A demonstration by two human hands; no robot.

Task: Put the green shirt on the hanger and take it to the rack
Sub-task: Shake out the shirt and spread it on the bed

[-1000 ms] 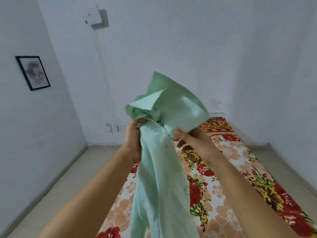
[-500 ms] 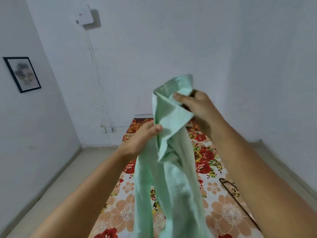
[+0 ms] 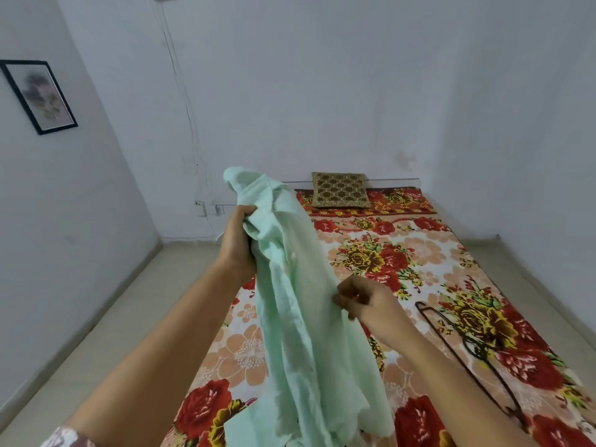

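A pale green shirt [image 3: 300, 304] hangs bunched in the air over the bed. My left hand [image 3: 237, 243] grips it near the top, by the collar end. Lower and to the right, my right hand [image 3: 364, 301] pinches the shirt's edge between thumb and fingers. A dark thin hanger [image 3: 464, 346] lies flat on the floral bedsheet to the right of my right forearm, its hook end toward the pillow. No rack is in view.
The bed [image 3: 419, 253] with a red and yellow floral sheet fills the middle and right. A gold patterned cushion [image 3: 340, 190] leans at its head. Bare tiled floor [image 3: 122, 317] runs along the left. A framed picture [image 3: 40, 95] hangs on the left wall.
My right hand has dropped from the shirt's top down to its right edge. My left hand has shifted up to hold the collar end. The view has tilted down, showing the cushion and more of the hanger.
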